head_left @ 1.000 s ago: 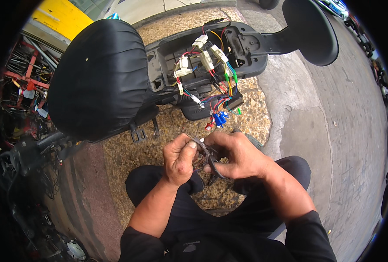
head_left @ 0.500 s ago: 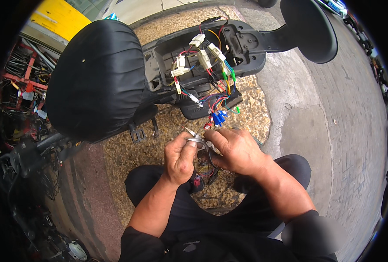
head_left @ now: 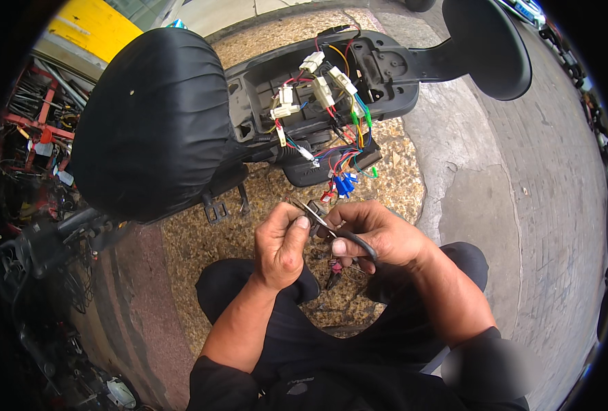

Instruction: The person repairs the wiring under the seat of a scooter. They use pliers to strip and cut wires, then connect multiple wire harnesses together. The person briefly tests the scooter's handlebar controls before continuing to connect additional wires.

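A pair of scissors (head_left: 360, 242) with a dark handle loop is in my right hand (head_left: 386, 234), whose fingers are bent round the handle. Its bright blades slant up and left toward my left hand (head_left: 281, 241). My left thumb and forefinger are pinched together beside the blades. A small dark piece (head_left: 315, 208) shows at those fingertips; its kind is too small to tell. Just beyond my hands hang blue connectors (head_left: 344, 185) and a red connector (head_left: 327, 196) on a bundle of coloured wires (head_left: 345, 156).
The opened black vehicle body (head_left: 263, 82) carries several white connectors (head_left: 322, 91) in its tray. A black seat (head_left: 153, 123) stands at the left, a black rounded panel (head_left: 485, 48) at the far right. Tools crowd a red rack (head_left: 37, 137). Speckled stone flooring (head_left: 208, 257) lies below.
My right hand has shifted back and turned, so the scissors' handle and blades show more. The left hand stays near the same place, still pinched.
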A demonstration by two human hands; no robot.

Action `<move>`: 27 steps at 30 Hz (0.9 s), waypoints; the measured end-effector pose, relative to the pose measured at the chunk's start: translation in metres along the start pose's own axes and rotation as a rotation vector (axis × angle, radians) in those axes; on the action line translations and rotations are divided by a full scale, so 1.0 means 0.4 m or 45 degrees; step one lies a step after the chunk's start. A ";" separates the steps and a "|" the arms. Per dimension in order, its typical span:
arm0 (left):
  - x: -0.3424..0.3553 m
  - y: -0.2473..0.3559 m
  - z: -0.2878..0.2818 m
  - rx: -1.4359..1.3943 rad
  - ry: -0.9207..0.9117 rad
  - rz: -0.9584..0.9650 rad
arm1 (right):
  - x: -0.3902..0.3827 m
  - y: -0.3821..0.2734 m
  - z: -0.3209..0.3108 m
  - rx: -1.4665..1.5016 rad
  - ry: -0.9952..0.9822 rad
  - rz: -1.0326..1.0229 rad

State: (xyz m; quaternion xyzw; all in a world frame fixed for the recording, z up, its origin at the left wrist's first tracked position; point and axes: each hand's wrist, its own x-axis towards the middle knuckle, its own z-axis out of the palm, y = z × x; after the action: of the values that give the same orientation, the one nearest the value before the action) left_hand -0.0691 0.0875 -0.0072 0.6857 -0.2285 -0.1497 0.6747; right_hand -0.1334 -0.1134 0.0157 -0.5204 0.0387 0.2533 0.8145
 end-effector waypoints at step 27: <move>-0.008 0.018 0.007 -0.378 -0.021 -0.185 | 0.017 0.030 -0.001 -0.171 -0.042 -0.295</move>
State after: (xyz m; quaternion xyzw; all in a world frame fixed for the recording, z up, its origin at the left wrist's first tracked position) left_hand -0.0738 0.0868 -0.0004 0.5919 -0.1590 -0.2358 0.7542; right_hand -0.1330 -0.1075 0.0033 -0.5705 -0.0522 0.1680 0.8022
